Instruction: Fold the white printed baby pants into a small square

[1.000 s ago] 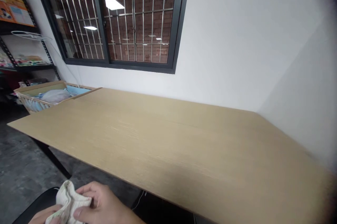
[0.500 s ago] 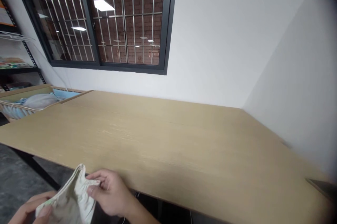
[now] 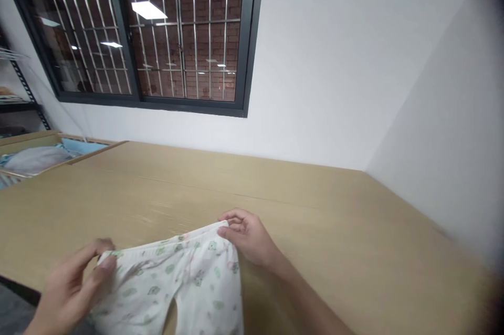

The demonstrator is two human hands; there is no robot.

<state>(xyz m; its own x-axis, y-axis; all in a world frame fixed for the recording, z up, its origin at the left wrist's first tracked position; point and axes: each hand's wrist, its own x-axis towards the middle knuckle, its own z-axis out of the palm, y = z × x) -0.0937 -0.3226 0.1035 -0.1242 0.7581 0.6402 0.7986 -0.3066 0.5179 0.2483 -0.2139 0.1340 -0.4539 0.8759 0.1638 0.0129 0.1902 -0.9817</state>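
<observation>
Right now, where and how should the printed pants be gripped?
Probably at both ends of the waistband, coming from the outer left and right sides, thumbs on the near face. The waistband of the printed pants runs nearly straight between the left hand and right hand, while the legs run toward the picture's bottom edge, parted by a gap.

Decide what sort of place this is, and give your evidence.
Probably an indoor workroom: a broad, wood-coloured table beside a white wall, a barred window, and dark shelving at the left edge.
</observation>
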